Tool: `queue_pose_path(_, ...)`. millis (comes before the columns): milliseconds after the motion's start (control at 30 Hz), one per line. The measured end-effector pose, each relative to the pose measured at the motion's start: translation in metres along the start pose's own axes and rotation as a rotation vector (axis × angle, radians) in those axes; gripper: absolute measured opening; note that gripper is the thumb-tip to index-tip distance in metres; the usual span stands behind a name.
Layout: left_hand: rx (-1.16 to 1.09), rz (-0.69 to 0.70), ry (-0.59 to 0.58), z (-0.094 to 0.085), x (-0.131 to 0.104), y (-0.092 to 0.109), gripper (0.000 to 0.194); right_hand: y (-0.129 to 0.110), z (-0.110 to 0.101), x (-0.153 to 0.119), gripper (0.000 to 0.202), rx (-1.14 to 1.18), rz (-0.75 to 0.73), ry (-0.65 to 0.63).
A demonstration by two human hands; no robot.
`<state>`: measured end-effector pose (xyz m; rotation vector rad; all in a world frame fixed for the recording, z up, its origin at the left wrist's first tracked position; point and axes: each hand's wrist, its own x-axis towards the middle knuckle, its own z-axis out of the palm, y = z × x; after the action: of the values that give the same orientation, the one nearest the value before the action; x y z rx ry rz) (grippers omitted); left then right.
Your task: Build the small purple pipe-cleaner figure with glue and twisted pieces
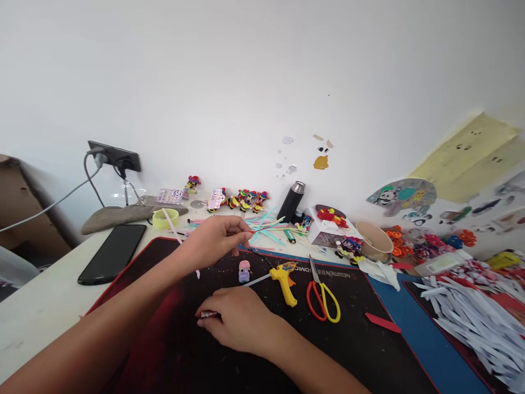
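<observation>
My left hand point(217, 241) is raised over the far side of the black mat point(172, 328), thumb and forefinger pinched together. A speck of red shows at the fingertips, too small to name. Lower and nearer, my right hand point(241, 317) is curled around a small thing with a shiny silvery end point(208, 314); the palm hides most of it. Between the hands stands a small pink and purple figure point(244, 271). Right of it lie a yellow glue gun point(283, 282) with a glue stick in its back and scissors point(318, 290) with red and yellow handles.
Coloured sticks point(266, 227) lie behind my left hand. Along the wall stand small figures point(248, 201), a black flask point(292, 201) and a white box point(332, 229). A phone point(112, 254) is at the left, yellow tape point(165, 219) behind it. White paper strips point(471, 323) pile up at the right.
</observation>
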<state>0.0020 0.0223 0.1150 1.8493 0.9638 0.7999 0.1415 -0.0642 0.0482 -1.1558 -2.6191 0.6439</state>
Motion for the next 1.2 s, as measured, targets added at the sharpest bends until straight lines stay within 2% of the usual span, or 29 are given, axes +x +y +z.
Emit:
queue_pose_path(167,0.005,0.009,-0.004,-0.003,-0.003,0.005,0.028,-0.001,-0.016,0.019,0.026,-0.099,0.047,0.087)
queue_pose_path(233,0.003,0.015,-0.005,-0.003,-0.003,0.006,0.029,0.000,-0.014,0.022,0.040,-0.127,0.051,0.121)
queue_pose_path(300,0.006,0.019,-0.009,-0.003,-0.004,0.006,0.029,0.000,-0.008,0.018,0.047,-0.137,0.020,0.131)
queue_pose_path(400,0.024,0.023,-0.012,-0.003,-0.004,0.006,0.029,-0.002,0.002,0.001,0.034,-0.099,-0.032,0.184)
queue_pose_path(500,0.044,0.039,-0.016,-0.002,-0.004,0.005,0.029,0.003,0.002,-0.028,0.018,0.012,0.084,0.324)
queue_pose_path(567,0.049,0.043,-0.026,-0.002,-0.004,0.005,0.029,0.014,-0.006,-0.051,0.014,0.081,0.232,0.422)
queue_pose_path(633,0.051,0.033,-0.032,-0.001,-0.005,0.006,0.030,0.031,-0.017,-0.076,0.015,0.109,0.386,0.462)
queue_pose_path(767,0.068,0.019,-0.040,0.001,-0.005,0.007,0.029,0.064,-0.041,-0.123,0.026,0.058,0.675,0.445)
queue_pose_path(900,0.049,0.016,-0.065,0.006,-0.005,0.003,0.029,0.088,-0.053,-0.156,0.036,-0.041,0.824,0.432)
queue_pose_path(1033,0.014,0.025,-0.094,0.011,-0.005,-0.001,0.029,0.108,-0.046,-0.174,0.042,-0.106,0.928,0.403)
queue_pose_path(1200,0.011,0.017,-0.099,0.014,-0.004,-0.002,0.027,0.124,-0.030,-0.179,0.042,-0.154,0.997,0.334)
